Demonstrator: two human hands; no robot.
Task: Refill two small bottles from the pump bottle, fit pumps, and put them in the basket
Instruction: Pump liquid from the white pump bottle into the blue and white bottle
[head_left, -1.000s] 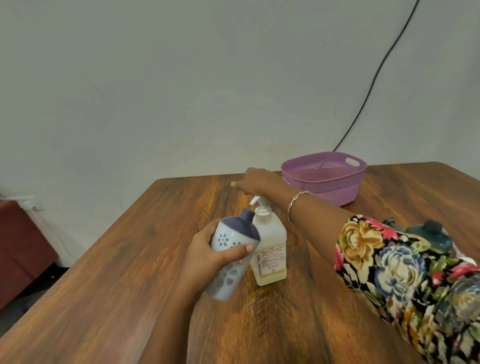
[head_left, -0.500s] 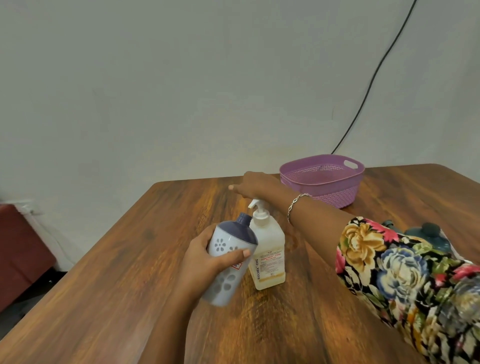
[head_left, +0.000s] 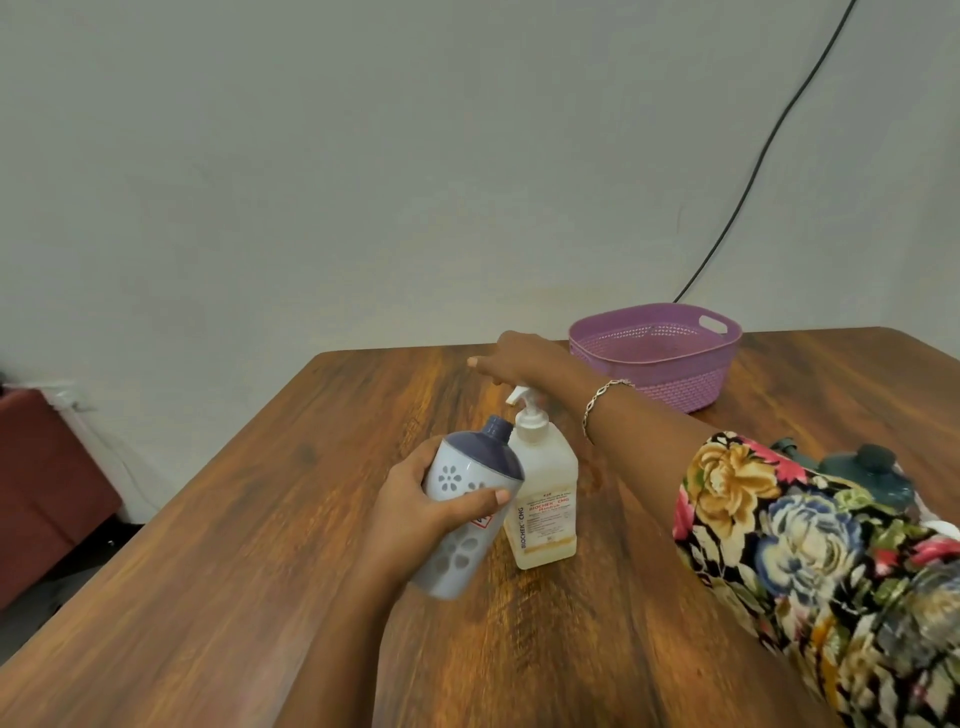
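Barely anything moved in the last second. Your left hand still grips the pumpless small bottle, tilted, just beside the pump bottle, midway up the surface. Your right hand stays flat, fingers straight, near the far edge, left of the basket. Filling looks not yet begun.
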